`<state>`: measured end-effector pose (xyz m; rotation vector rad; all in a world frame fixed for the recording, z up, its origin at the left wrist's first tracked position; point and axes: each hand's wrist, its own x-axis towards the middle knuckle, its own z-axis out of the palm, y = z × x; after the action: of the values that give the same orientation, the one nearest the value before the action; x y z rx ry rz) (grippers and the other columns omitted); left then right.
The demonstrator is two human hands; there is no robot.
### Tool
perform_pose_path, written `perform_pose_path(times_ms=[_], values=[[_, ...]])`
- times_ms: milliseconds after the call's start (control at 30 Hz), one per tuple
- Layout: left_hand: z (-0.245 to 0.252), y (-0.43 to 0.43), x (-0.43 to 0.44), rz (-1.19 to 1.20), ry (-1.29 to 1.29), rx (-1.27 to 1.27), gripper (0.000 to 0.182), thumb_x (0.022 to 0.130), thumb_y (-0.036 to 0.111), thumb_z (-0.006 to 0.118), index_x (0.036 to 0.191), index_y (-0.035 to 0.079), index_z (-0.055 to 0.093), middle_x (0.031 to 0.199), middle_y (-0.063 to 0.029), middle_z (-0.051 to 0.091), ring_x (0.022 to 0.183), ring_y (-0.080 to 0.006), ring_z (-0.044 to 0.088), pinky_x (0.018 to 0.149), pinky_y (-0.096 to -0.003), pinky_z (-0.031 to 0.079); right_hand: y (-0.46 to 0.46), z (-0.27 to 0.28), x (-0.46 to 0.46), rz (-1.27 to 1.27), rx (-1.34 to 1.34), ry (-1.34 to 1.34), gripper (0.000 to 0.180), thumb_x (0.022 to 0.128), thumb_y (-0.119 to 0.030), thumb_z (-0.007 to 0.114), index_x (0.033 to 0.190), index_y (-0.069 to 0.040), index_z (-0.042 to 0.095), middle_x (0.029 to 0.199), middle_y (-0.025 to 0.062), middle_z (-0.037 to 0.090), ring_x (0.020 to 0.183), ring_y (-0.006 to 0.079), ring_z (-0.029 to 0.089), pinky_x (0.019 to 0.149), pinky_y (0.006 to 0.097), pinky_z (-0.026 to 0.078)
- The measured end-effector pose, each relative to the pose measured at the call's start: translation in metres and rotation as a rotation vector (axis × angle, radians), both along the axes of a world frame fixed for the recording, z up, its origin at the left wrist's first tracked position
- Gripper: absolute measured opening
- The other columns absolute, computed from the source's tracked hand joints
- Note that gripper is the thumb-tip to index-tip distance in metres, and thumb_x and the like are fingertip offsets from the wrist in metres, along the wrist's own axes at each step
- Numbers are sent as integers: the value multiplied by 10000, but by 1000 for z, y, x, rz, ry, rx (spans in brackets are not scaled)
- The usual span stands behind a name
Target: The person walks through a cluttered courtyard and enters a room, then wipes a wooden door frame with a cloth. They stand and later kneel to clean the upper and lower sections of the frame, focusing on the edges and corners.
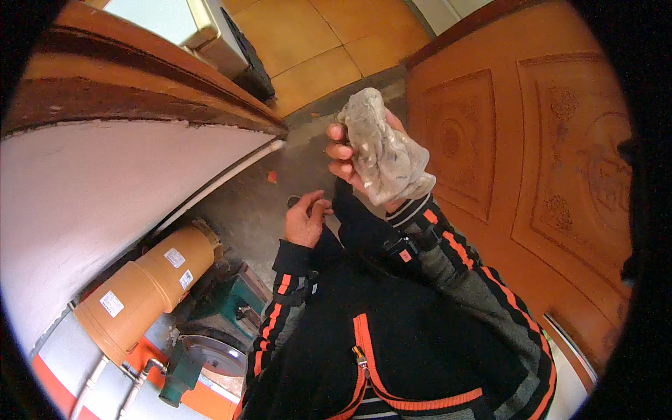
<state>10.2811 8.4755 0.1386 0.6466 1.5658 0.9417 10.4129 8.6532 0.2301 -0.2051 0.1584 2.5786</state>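
Note:
My right hand (344,165) is raised in front of me, gripping a crumpled, soiled grey fabric piece (388,149), possibly a work glove. Its fingertips show along the fabric's left side, and much of the palm is covered. Lower and to the left, my left hand (306,220) hangs apart from the fabric with loosely bent fingers. Nothing shows in it, though its palm is partly hidden. Both forearms wear a black and grey jacket (420,325) with orange trim.
A carved brown wooden door (467,142) stands to the right. Orange floor tiles (315,47) lie beyond the concrete floor (247,205). On the left are a white pipe (220,178) along the wall, tan cylindrical containers (152,278) with labels, and a green metal machine (226,310).

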Motion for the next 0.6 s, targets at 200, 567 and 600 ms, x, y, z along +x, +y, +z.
perform_pose_path(times_ms=[200,567,600], values=[[-4,10,-3,-46,-51,-51,303,1022,133,525,1232,-71,601,1000,-135,728,856,-188,719,714,-278,561,1,-25,9,-63,-24,-56,554,1014,-514,423,1232,-25,567,1154,190,594,936,290,565,776,412,474],[-33,-5,-43,-334,-12,-124,262,1019,116,515,1182,-54,629,964,-105,716,798,-148,693,668,-264,539,-79,-65,6,-206,-260,-235,573,885,-426,592,1270,-4,554,1069,190,642,847,306,677,739,439,602],[-35,-10,-45,-391,27,-131,259,1020,112,512,1179,-55,630,957,-97,710,794,-141,686,667,-263,537,-91,-65,6,-248,-279,-269,556,880,-402,590,1264,-1,562,1056,188,653,863,302,684,759,436,606]])
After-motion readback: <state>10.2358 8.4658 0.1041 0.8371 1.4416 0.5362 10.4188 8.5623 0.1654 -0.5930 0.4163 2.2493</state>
